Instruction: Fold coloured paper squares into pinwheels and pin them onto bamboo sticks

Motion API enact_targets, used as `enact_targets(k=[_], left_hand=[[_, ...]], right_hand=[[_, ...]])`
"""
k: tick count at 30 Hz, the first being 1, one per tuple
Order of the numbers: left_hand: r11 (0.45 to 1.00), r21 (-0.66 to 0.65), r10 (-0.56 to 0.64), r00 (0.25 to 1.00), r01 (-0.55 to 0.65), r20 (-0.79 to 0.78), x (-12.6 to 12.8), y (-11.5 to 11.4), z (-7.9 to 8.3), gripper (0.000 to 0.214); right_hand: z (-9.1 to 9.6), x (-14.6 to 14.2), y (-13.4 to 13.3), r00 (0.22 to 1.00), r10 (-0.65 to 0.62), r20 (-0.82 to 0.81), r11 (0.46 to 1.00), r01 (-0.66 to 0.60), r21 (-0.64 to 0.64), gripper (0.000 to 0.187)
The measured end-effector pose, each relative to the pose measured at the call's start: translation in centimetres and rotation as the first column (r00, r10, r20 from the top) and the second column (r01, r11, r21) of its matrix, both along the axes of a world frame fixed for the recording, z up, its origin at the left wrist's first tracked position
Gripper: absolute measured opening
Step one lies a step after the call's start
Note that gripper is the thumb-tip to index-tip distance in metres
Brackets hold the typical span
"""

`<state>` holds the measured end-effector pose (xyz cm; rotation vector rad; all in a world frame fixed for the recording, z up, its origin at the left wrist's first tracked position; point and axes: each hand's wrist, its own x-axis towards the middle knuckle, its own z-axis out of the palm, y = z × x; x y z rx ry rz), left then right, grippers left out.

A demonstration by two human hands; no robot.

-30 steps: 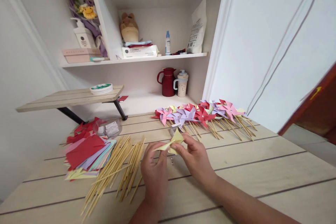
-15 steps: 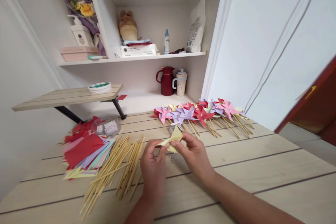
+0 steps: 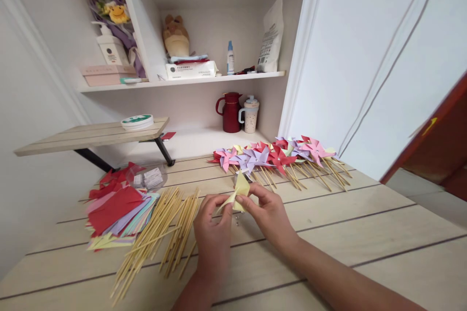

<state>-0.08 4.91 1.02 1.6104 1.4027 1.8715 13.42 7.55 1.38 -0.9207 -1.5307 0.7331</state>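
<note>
Both hands pinch yellow paper beside loose wooden sticks.

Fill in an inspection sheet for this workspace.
Surface: table of pale planks with dark seams.
Job's things: folded yellow paper in hand; pinwheels lying at the back; loose sticks and colored sheets left of the hands.
Clutter: small bits near the hands, too small to identify; clear container behind the sticks.
Hands: left hand and right hand both pinch the yellow paper.
Cables: cable down the wall at right, toward the table's back edge.
Surroundings: loaded shelf above; red jug and cup below it; small stand at left, round tub on top.
</note>
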Motion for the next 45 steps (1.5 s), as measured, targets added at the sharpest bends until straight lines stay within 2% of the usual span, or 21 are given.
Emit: enact_targets(k=[4,8,14,19,22,27,31,33,35,40,45], left_hand=[[0.999,0.044,0.018,0.998,-0.015,-0.060,-0.1,0.0,-0.1,0.008],[0.991,0.130,0.052,0.981,-0.027,-0.189,-0.4,-0.1,-0.3,0.010],[0.946,0.323,0.161,0.889,-0.016,-0.428,-1.0,-0.3,0.2,0.013],[0.896,0.444,0.229,0.841,0.015,-0.490,-1.1,-0.4,0.6,0.017],[0.877,0.481,0.240,0.843,0.025,-0.482,-1.1,-0.5,0.6,0.020],[0.904,0.428,0.190,0.896,0.001,-0.403,-0.9,-0.6,0.1,0.020],[0.972,0.233,0.071,0.983,-0.030,-0.171,-0.3,-0.2,-0.5,0.014],[0.990,0.133,0.044,0.998,-0.039,-0.039,0.0,0.0,-0.7,0.009],[0.996,0.079,0.026,0.999,-0.028,0.027,0.2,0.2,-0.7,0.005],[0.998,0.049,-0.031,0.999,0.031,0.012,0.1,0.2,-0.7,0.011],[0.994,0.106,0.003,0.999,0.003,-0.053,0.0,0.2,-0.7,0.018]], right_hand=[[0.2,0.1,-0.1,1.000,0.030,-0.009,1.000,-0.030,0.000,0.013],[0.4,0.4,-0.1,0.998,0.065,0.006,0.998,-0.065,0.018,0.011],[0.8,0.8,-0.2,0.995,0.039,0.096,0.992,-0.050,0.117,0.012],[1.0,0.8,-0.4,0.993,0.021,0.115,0.983,-0.042,0.181,0.012],[0.8,0.5,-0.5,0.997,0.000,0.082,0.977,-0.017,0.212,0.013],[0.5,-0.2,-0.6,1.000,-0.006,0.028,0.988,0.002,0.156,0.014],[0.3,-0.2,-0.4,0.997,0.066,-0.029,0.997,-0.065,0.028,0.015],[0.2,-0.1,-0.3,0.996,0.073,-0.046,0.997,-0.074,-0.020,0.016],[0.3,0.0,-0.2,0.997,0.055,-0.045,0.998,-0.057,-0.041,0.016],[0.3,0.0,-0.2,0.998,0.024,-0.065,0.998,-0.027,-0.049,0.014],[0.2,0.0,-0.1,0.999,0.027,-0.047,0.999,-0.028,-0.029,0.014]])
